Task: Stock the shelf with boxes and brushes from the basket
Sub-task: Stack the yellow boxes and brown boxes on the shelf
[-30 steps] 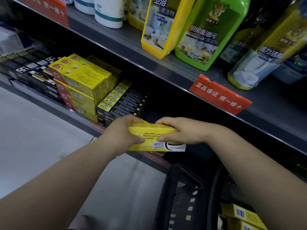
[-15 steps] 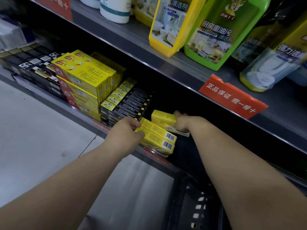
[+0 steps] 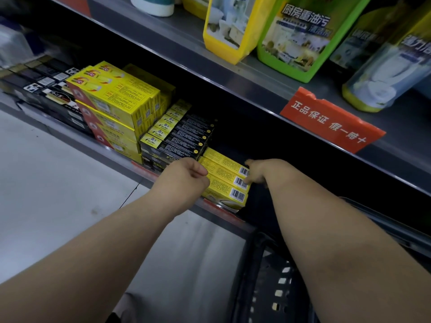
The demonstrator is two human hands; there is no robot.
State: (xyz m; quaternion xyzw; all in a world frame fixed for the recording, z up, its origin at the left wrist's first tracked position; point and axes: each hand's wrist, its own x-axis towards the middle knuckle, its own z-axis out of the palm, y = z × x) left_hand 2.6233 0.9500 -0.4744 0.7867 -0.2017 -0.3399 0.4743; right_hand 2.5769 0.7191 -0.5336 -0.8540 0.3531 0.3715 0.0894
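At the far left of the lower shelf [image 3: 93, 145], flat black boxes [image 3: 46, 94] are lying in rows. Just right of them, yellow-and-red boxes [image 3: 112, 106] are standing stacked at the front edge. Black-and-yellow boxes [image 3: 177, 138] are sitting packed side by side against that stack.

You are holding your left hand [image 3: 184, 180] at the shelf's front edge, its fingers curled in against the left end of the three yellow boxes [image 3: 221, 176]. Whether they are actually gripping a box, the view is not showing.

Those three yellow boxes are lying side by side at the front edge, touching the black-and-yellow boxes, with their barcoded ends pointing right. You are laying your right hand [image 3: 258, 171] against those ends, fingers stretched out and touching rather than wrapping round anything.

Above, on the upper shelf [image 3: 233, 89], a yellow bottle [image 3: 226, 26] and a green bottle [image 3: 296, 38] are standing side by side, and a red sign [image 3: 331, 120] is hanging from its front edge. The black basket [image 3: 268, 276] is sitting below your right forearm, under the lower shelf's front edge.
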